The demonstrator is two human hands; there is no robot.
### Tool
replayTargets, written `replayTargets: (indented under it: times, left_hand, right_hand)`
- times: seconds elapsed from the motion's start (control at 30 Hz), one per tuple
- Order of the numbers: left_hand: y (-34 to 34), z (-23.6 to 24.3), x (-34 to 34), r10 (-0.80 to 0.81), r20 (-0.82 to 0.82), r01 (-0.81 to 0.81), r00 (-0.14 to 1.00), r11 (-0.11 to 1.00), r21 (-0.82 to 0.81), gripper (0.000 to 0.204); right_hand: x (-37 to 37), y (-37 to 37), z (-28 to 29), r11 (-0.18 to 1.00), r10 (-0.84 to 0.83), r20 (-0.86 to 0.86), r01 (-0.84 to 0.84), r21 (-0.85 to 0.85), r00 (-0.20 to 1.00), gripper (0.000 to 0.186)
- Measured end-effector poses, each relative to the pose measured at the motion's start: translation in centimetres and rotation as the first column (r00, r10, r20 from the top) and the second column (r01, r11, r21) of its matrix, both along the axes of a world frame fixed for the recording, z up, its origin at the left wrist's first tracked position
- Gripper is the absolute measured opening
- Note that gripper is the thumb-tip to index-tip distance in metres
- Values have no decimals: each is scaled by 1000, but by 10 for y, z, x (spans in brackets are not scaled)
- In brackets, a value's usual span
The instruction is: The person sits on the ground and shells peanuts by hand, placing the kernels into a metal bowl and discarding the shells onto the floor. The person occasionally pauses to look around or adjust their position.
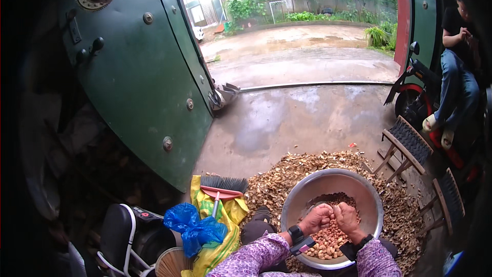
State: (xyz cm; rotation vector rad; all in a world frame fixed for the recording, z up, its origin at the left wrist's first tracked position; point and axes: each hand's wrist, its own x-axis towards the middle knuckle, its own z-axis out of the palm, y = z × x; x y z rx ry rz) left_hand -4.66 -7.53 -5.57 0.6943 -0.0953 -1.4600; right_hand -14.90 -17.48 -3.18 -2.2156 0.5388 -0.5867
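Note:
My left hand (316,219) and my right hand (346,218) meet above a wide metal basin (374,195). Both are closed, thumbs and fingertips pressed together and almost touching. Whatever they pinch is hidden by the fingers. Below them in the basin lie reddish shelled peanuts (328,237), with some paler, unshelled-looking ones near the front. A dark band with a small device sits on each wrist, past purple patterned sleeves. Around the basin spreads a heap of broken peanut shells (302,166).
At left, a broom (224,184) and a blue plastic bag (195,228) lie on a yellow sack (231,231). Two woven stools (408,141) stand right, near a scooter (414,97) with a seated person (457,66). A green metal door (138,87) stands open onto a yard.

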Motion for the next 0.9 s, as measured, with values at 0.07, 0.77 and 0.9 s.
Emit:
replayTargets:
  times: [0.07,0.77,0.9]
  left_hand:
    - [1,3,-2,17,-19,-17,1000,1000,-4,4]
    - [-3,25,11,4,567,-33,824,999,41,7]
    - [-2,24,11,39,646,-83,762,996,38,8]
  right_hand:
    - [-1,1,7,999,-27,2,27,31,1000,26]
    - [-7,-29,24,760,40,71,-76,646,997,25]
    - [-9,-31,27,659,51,20,-48,750,999,19]
